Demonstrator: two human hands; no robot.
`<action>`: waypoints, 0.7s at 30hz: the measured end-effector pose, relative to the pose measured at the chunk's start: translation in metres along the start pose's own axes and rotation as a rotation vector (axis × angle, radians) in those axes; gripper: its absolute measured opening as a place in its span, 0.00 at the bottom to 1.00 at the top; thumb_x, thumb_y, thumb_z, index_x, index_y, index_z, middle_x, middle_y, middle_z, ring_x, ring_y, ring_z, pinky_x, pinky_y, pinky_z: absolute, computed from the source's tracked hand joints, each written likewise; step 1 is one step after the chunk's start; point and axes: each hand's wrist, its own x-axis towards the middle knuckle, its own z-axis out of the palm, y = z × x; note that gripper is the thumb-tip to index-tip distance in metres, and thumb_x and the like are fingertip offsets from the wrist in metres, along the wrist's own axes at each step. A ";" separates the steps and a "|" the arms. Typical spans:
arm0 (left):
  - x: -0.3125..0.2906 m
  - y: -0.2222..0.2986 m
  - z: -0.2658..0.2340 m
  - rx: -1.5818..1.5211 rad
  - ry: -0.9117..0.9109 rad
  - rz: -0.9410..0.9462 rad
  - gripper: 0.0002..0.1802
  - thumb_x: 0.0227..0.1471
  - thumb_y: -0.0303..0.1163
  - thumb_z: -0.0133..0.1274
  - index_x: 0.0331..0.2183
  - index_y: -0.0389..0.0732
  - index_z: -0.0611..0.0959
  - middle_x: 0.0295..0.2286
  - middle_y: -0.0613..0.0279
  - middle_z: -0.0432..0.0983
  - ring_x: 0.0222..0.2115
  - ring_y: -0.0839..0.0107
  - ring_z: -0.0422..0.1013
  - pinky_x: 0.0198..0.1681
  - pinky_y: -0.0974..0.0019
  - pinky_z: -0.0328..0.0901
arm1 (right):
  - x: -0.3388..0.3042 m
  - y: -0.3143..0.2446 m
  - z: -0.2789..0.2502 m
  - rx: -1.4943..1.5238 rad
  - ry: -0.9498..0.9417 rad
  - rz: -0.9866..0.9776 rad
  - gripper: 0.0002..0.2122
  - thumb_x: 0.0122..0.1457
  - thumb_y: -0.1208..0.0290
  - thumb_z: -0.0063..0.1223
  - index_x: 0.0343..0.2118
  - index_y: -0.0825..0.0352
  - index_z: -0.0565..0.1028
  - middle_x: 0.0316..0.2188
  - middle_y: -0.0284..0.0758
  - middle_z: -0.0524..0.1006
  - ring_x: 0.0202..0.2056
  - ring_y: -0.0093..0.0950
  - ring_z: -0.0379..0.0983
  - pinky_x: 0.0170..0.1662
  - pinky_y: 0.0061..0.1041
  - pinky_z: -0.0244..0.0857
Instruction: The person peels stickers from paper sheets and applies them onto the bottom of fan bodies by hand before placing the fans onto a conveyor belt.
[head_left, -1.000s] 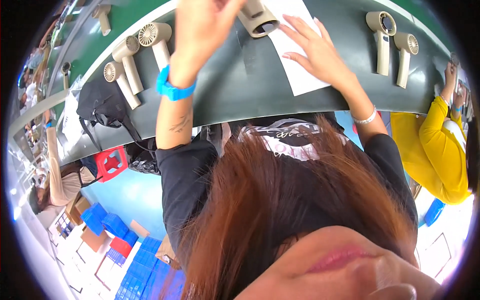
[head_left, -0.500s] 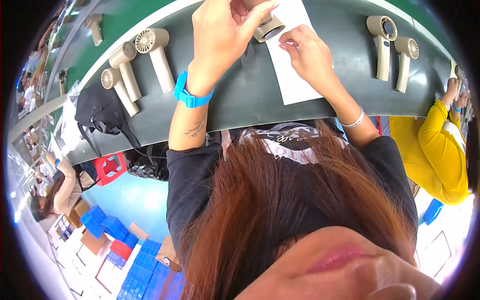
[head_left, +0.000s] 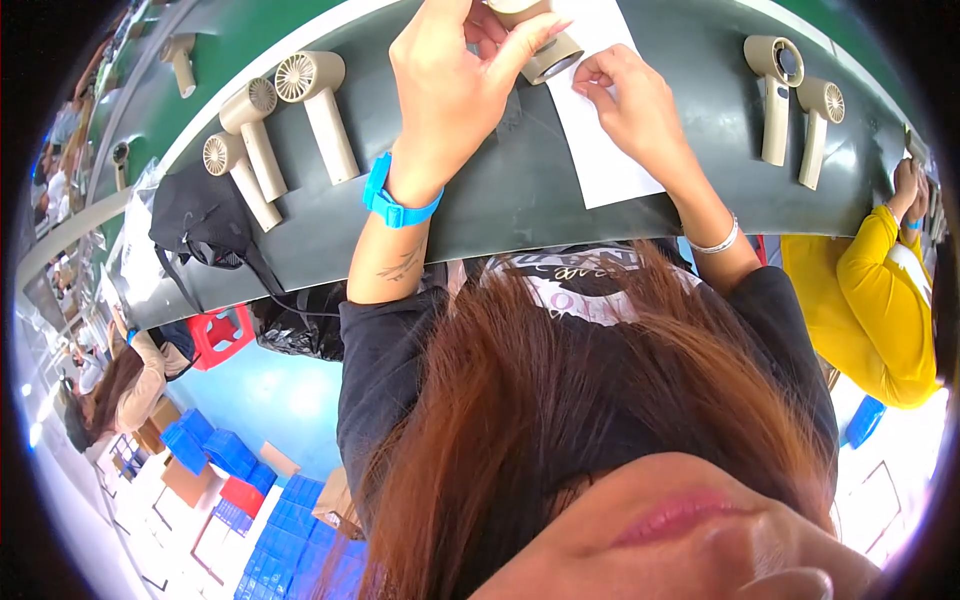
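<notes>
My left hand (head_left: pixel 452 95), with a blue band at its wrist, is closed around a beige handheld fan (head_left: pixel 553 62) at the top of the view. The fan's round dark end points down and right, while its upper part is cut off by the picture's edge. Just right of that end is my right hand (head_left: pixel 632 108), its thumb and fingers pinched together. Whatever lies between those fingertips is too small to make out. Beneath the fan and right hand a white sheet (head_left: pixel 612 170) lies on the dark green table (head_left: pixel 480 215).
Several beige handheld fans (head_left: pixel 322 105) lie to the left, beside a black bag (head_left: pixel 200 215) at the table's edge. Two more fans (head_left: pixel 776 115) are on the right. A person in a yellow top (head_left: pixel 880 300) works at far right. Blue boxes (head_left: pixel 290 530) are stacked behind at left.
Both hands, the fan and the white sheet appear slightly farther right, and the whole view has shifted a little. The left hand's grip and the right hand's pinch look much the same.
</notes>
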 end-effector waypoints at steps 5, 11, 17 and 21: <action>0.001 0.039 -0.003 0.601 -0.177 -0.243 0.23 0.40 0.20 0.64 0.41 0.31 0.74 0.29 0.60 0.75 0.27 0.79 0.71 0.25 0.78 0.65 | -0.006 0.024 -0.014 0.337 -0.162 -0.236 0.03 0.54 0.81 0.49 0.32 0.68 0.70 0.33 0.33 0.70 0.37 0.24 0.69 0.42 0.21 0.62; -0.025 0.045 0.007 0.213 -0.124 -0.459 0.20 0.40 0.20 0.63 0.38 0.33 0.77 0.31 0.58 0.77 0.24 0.77 0.74 0.26 0.75 0.70 | -0.031 -0.013 -0.083 0.836 0.088 -0.173 0.08 0.57 0.83 0.47 0.40 0.70 0.67 0.34 0.33 0.69 0.40 0.24 0.67 0.46 0.21 0.60; -0.040 0.054 0.027 -0.029 -0.141 -0.594 0.21 0.41 0.13 0.58 0.42 0.30 0.76 0.39 0.53 0.75 0.32 0.68 0.77 0.36 0.71 0.73 | -0.038 -0.051 -0.089 0.863 0.092 -0.227 0.17 0.55 0.86 0.48 0.47 0.71 0.61 0.31 0.35 0.69 0.41 0.27 0.69 0.47 0.25 0.62; -0.044 0.057 0.034 -0.154 -0.162 -0.647 0.22 0.41 0.11 0.56 0.43 0.28 0.76 0.42 0.51 0.73 0.33 0.65 0.76 0.37 0.68 0.74 | -0.045 -0.054 -0.090 0.831 0.109 -0.137 0.17 0.53 0.89 0.48 0.45 0.70 0.62 0.32 0.34 0.69 0.41 0.26 0.70 0.45 0.22 0.64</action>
